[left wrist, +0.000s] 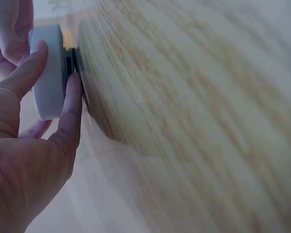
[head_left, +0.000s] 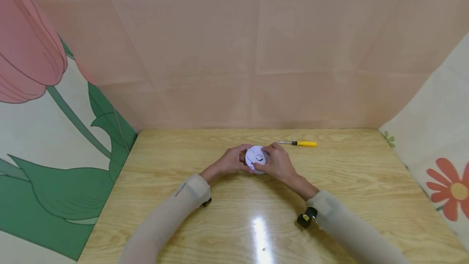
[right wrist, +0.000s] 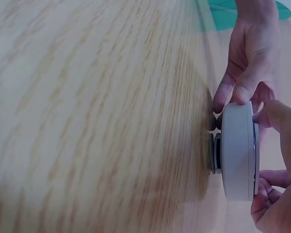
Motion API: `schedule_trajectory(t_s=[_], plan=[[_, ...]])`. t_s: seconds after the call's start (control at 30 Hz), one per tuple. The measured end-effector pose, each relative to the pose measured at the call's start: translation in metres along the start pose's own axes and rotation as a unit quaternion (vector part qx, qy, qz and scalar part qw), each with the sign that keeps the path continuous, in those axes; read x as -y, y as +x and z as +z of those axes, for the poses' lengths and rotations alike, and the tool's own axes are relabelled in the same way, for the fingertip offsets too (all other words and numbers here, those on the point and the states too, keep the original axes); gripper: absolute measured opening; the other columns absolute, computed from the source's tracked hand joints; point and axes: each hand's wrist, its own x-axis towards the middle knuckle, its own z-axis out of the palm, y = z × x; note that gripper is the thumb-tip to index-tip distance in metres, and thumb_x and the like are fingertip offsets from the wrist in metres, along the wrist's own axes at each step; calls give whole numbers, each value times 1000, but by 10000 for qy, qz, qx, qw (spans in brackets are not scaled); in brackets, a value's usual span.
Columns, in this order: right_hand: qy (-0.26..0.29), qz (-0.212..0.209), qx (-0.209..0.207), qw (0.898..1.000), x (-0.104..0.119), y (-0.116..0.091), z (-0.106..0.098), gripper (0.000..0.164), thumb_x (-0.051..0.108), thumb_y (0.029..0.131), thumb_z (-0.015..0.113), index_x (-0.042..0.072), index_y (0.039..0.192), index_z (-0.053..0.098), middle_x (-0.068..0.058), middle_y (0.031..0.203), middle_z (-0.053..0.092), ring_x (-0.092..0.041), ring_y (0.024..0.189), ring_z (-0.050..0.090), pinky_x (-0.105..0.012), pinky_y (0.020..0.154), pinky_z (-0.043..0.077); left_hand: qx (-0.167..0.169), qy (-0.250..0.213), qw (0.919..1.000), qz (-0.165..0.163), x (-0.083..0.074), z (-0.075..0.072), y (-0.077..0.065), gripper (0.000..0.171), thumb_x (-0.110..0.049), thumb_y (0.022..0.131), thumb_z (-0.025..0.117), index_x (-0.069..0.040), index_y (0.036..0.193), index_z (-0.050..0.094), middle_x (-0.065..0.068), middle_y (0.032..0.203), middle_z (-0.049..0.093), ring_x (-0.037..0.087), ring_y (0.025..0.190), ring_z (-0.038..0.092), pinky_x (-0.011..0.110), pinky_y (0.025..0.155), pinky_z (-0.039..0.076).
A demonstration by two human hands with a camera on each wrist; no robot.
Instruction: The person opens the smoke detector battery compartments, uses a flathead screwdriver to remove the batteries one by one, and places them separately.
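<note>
A round white disc-shaped device (head_left: pixel 251 156) is held between both hands over the wooden table, its flat face up in the head view. That face bears small dark markings and a slot. From the left, my left hand (head_left: pixel 231 160) grips its side, with the thumb on the white rim (left wrist: pixel 49 82) and a finger against the dark base underneath. My right hand (head_left: pixel 281 165) spans the upper face, thumb and fingers at opposite edges of the top plate (right wrist: pixel 256 160). A short dark base (right wrist: pixel 217 153) juts from the underside, close over the table.
A screwdriver (head_left: pixel 306 144) with a yellow handle lies on the table (head_left: pixel 165 150) just beyond my right hand. Pinkish cloth (head_left: pixel 253 52) hangs behind the table's back edge. Printed flower panels (head_left: pixel 55 199) flank both sides. A black wrist camera (head_left: pixel 305 218) hangs at the right sleeve.
</note>
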Motion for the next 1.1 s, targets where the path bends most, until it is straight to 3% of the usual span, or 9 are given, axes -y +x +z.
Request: schedule_trajectory(t_s=[0.5, 0.8, 1.1], plan=[[189, 96, 6, 9998, 1, -1, -5, 68, 36, 73, 96, -9, 118, 74, -14, 102, 64, -24, 86, 61, -38, 75, 59, -55, 123, 9999, 4, -1, 2, 0, 83, 1, 82, 90, -12, 154, 52, 10, 128, 67, 19, 105, 72, 28, 87, 60], [162, -189, -116, 9996, -11, -1, -11, 63, 32, 71, 95, -8, 115, 75, -15, 102, 66, -23, 86, 63, -38, 75, 59, -44, 19, 10000, 37, 0, 0, 0, 84, 5, 82, 88, -9, 155, 50, 15, 132, 66, 24, 109, 73, 28, 88, 61], [46, -144, -139, 9998, -23, -5, -21, 65, 32, 70, 95, -9, 117, 74, -16, 104, 65, -25, 88, 61, -39, 77, 58, -11, 302, 9995, -57, 0, -1, 1, 88, -2, 80, 92, -14, 157, 49, 12, 136, 67, 23, 113, 72, 33, 97, 59]])
